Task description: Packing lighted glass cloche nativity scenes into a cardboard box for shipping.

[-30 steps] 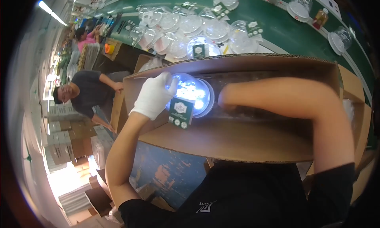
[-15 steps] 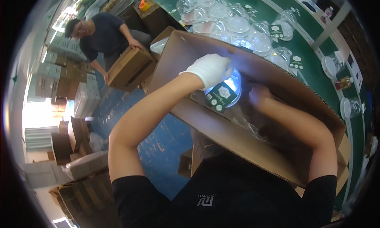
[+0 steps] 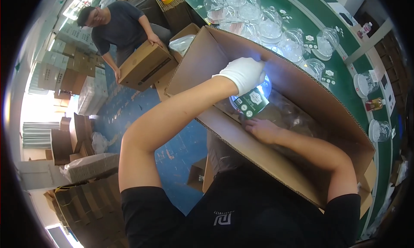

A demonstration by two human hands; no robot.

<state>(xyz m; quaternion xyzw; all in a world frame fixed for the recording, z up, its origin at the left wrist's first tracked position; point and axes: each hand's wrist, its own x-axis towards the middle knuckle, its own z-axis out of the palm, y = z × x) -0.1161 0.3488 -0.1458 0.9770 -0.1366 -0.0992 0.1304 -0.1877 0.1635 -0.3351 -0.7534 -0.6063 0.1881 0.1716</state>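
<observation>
While the large cardboard box point(image 3: 276, 131) lies open in front of the person, its inside holds clear plastic wrapping and a clear round lidded container point(image 3: 254, 95) with a green label. The left hand point(image 3: 243, 73), in a white glove, rests on top of that container inside the box, fingers curled over the lid. The right hand point(image 3: 263, 129), bare, lies lower inside the box near its closer wall, fingers loosely together on the plastic; whether it grips anything I cannot tell. Beyond the box's far wall, the green table point(image 3: 345, 49) carries many more clear containers point(image 3: 267, 28). Left of the box, another person holds a smaller closed carton point(image 3: 144, 65). Compared with half a second ago, the container sits slightly deeper in the box and the right hand has shifted nearer the closer wall.
</observation>
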